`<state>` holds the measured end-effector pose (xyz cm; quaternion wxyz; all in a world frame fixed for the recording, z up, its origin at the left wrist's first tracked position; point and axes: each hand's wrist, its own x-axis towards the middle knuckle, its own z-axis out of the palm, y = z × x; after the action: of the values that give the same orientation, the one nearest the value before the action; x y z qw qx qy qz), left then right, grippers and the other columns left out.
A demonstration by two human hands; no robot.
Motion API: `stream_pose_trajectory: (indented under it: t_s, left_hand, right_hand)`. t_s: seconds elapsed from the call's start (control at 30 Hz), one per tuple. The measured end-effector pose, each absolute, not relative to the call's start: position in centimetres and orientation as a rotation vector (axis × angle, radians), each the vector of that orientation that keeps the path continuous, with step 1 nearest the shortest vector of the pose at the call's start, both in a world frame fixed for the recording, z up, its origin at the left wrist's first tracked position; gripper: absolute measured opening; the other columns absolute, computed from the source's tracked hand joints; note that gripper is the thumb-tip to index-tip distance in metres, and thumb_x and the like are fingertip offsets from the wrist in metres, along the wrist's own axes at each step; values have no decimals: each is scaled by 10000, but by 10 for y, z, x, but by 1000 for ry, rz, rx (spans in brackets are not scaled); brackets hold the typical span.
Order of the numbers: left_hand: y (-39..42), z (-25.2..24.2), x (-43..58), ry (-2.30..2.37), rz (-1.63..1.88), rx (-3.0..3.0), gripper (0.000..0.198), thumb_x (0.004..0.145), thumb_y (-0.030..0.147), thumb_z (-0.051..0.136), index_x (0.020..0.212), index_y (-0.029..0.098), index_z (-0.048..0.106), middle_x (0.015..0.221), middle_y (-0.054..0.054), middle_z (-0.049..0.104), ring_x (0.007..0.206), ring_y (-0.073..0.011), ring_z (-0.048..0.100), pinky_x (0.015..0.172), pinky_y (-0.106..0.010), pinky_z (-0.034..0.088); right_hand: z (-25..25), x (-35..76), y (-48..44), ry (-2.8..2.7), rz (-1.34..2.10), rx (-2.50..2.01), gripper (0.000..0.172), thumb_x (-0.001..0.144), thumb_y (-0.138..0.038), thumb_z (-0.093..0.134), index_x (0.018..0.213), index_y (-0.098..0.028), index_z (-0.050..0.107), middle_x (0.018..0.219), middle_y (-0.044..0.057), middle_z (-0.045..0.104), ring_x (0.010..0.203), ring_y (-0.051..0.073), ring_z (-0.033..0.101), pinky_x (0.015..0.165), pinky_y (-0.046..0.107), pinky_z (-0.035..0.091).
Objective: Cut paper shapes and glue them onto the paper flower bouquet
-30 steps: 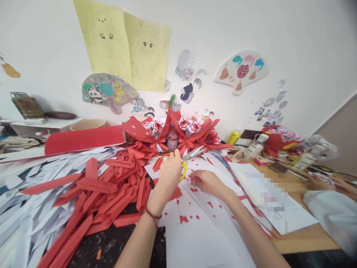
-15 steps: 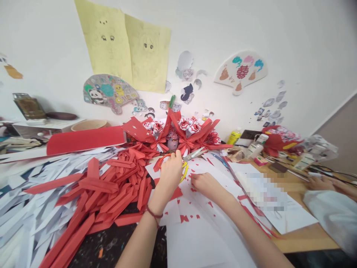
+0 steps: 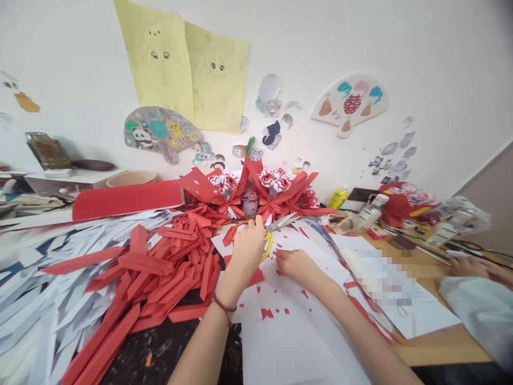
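My left hand (image 3: 247,250), a dark red cord at its wrist, is closed on a pair of scissors (image 3: 282,222). Their orange and yellow handle loops show on either side of the fingers, and the blades point right and away from me. Just to the right and nearer to me is my right hand (image 3: 298,266), its fingers drawn together low over white paper (image 3: 288,342). What is in its fingertips, if anything, is too small to make out. Tiny red paper scraps (image 3: 267,313) lie scattered on the paper around both hands.
Folded red paper strips (image 3: 160,267) and white strips (image 3: 76,278) pile up on the left. Red-wrapped paper flower bouquets (image 3: 272,184) stand against the wall. At right are a white-capped bottle (image 3: 371,211) and another person's hand (image 3: 471,266) with a pale sleeve.
The whole view has shifted slightly, so things appear a little farther right. Both hands keep nearly the same places, the left still holding the scissors.
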<state>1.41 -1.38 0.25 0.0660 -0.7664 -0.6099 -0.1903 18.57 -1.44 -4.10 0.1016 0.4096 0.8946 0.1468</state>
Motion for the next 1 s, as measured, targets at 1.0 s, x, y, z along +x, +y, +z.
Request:
stream_pose_trajectory:
  t_s: [1.0]
  left_hand:
    - [-12,-4,15,-1776,-581,-2282,121,945,211,433,1052,155,435,959,-108,636,826,-255,688,570,-279,455]
  right_hand:
    - [-49,300,-49,2561,-547,2356,192,770,-295,584,779,-215,758,817,25,762,691,189,656,706,291,459]
